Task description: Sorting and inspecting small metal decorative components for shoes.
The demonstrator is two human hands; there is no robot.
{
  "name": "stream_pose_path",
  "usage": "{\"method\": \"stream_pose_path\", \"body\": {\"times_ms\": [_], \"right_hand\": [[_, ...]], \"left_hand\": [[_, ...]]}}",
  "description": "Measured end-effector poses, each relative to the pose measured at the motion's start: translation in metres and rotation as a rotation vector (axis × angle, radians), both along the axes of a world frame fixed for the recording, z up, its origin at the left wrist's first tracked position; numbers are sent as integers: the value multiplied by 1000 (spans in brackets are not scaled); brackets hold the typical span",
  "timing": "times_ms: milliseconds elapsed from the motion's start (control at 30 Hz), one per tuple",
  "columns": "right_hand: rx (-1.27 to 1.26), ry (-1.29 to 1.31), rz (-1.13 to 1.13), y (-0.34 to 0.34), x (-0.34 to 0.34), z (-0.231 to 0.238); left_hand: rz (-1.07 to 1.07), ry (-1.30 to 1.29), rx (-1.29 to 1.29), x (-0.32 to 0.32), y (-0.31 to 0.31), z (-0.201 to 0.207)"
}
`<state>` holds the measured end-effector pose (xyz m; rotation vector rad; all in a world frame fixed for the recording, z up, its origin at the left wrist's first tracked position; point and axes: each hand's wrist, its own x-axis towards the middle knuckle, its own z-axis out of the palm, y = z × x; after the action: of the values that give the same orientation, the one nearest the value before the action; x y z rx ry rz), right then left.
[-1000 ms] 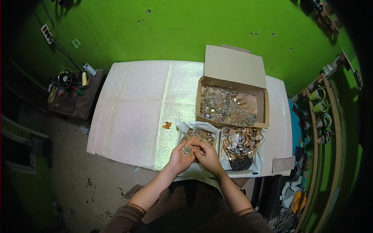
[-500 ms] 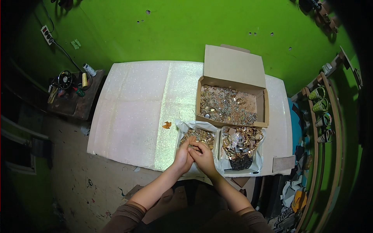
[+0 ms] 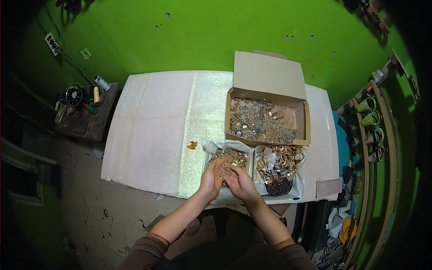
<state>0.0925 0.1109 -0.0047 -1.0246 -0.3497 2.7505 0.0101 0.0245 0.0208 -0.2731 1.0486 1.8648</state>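
My left hand point(image 3: 210, 181) and my right hand point(image 3: 241, 182) are cupped side by side, palms turned up, over the left tray point(image 3: 205, 155). A small heap of glittering beads point(image 3: 224, 170) lies across the palms and curled fingers, where the hands meet. Under and beyond the fingers, gold and silvery beads point(image 3: 231, 156) fill the tray, which is lined with white plastic. Beside my right hand stands a second lined tray point(image 3: 302, 177). It holds shiny gold and clear ornaments point(image 3: 281, 159), with black beads point(image 3: 279, 187) at its near end.
An open cardboard box point(image 3: 268, 138) with many small beads stands behind the trays. An orange-brown scrap point(image 3: 192, 145) lies on the shimmering white table cover point(image 3: 153, 130). A striped card point(image 3: 329, 188) sits at the right front edge. Thread spools point(image 3: 102, 83) stand on a small side table at left.
My hands were pressed together, the right over the left. They have parted into a wider cup, and the beads in the palms now show.
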Motion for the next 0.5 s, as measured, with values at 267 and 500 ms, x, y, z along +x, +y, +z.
{"method": "stream_pose_path", "body": {"times_ms": [267, 500], "right_hand": [[110, 12, -16, 32, 5, 14], [168, -2, 25, 36, 2, 20]], "left_hand": [[36, -255, 153, -27, -18, -12], [52, -231, 159, -30, -22, -12]]}}
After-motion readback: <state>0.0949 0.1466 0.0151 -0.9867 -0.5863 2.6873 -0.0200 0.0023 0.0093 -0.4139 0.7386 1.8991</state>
